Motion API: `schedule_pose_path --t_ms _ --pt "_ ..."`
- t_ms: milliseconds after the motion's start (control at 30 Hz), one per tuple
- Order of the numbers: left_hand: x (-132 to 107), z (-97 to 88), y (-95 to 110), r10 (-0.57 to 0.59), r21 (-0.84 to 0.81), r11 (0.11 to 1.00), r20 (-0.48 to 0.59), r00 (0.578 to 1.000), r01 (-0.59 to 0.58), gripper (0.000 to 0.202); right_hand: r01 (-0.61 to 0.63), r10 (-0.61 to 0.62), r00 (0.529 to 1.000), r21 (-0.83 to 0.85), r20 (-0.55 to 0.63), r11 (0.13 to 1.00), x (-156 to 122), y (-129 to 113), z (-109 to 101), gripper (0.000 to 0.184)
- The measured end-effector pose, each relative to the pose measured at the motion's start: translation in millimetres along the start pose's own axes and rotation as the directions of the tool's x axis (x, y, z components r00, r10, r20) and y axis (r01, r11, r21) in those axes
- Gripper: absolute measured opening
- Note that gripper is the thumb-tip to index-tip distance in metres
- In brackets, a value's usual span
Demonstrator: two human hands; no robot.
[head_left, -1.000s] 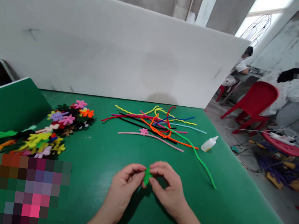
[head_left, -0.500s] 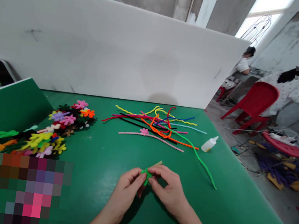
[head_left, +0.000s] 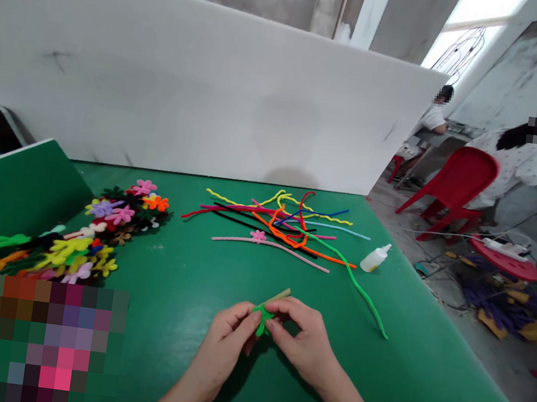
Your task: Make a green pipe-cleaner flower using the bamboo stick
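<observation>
In the head view, the left hand [head_left: 230,331] and the right hand [head_left: 304,334] meet above a smooth green tabletop [head_left: 155,344], both pinching a small bright-green, fuzzy, petalled piece [head_left: 262,322] between thumb and fingers. A thin tan stick [head_left: 282,294] pokes out past the right hand's fingers; whether it is joined to the green piece is hard to say, as the fingers cover that spot.

Beyond the hands lies a loose tangle of yellow, red, orange, black and blue fuzzy stems [head_left: 288,236]. A small pink fuzzy flower [head_left: 258,235] touches a pale pink fuzzy stem [head_left: 292,249] at its near side. A long bright-green fuzzy stem [head_left: 365,294] trails toward the right, near a small white squeeze bottle [head_left: 374,259] standing upright. Well to the left sits a heap of multicoloured fuzzy flowers [head_left: 121,213], beside a slanted green board [head_left: 28,186].
</observation>
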State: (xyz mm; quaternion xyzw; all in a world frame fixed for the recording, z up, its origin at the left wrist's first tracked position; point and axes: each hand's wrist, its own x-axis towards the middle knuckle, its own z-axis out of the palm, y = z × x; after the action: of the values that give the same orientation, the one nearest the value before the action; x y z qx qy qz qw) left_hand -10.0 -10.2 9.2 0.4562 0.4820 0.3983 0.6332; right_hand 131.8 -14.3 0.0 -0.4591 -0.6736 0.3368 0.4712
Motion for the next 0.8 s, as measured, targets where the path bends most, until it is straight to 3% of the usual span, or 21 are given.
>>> schedule_pose_path --t_ms 567,800 --pt "-2.4 1.9 2.8 0.136 0.144 0.980 0.017 0.991 -0.137 0.024 -0.117 0.120 0.989 0.033 -0.082 0.993 -1.3 -2.6 7.5 0.013" --pt "-4.6 4.8 5.1 0.225 0.240 0.945 0.008 0.974 -0.220 0.026 -0.037 0.029 0.993 -0.066 -0.118 0.997 -1.7 -1.0 10.1 0.015"
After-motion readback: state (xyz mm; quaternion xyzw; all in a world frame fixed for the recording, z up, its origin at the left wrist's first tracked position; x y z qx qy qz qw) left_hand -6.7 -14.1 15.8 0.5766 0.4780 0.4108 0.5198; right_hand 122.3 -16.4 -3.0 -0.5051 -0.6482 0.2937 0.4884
